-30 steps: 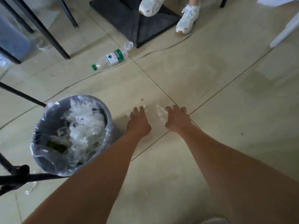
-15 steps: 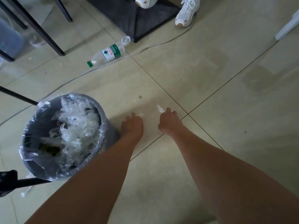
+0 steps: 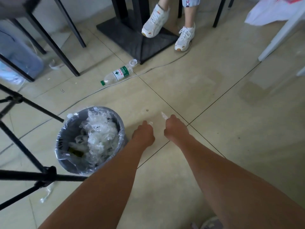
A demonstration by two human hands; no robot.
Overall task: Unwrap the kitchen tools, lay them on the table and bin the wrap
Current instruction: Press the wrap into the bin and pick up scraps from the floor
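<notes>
Head camera, looking down at a tiled floor. Both my hands hang just right of the grey bin (image 3: 65, 161), with the fingertips curled under and hidden from me. My right hand (image 3: 175, 128) pinches a wisp of clear wrap (image 3: 163, 115) that pokes out past the knuckles. My left hand (image 3: 143, 134) seems to pinch its faint other end. Crumpled film (image 3: 100, 129) fills the bin. Beyond the bin lies a plastic bottle (image 3: 118, 74); its green-and-white label is too small to read.
</notes>
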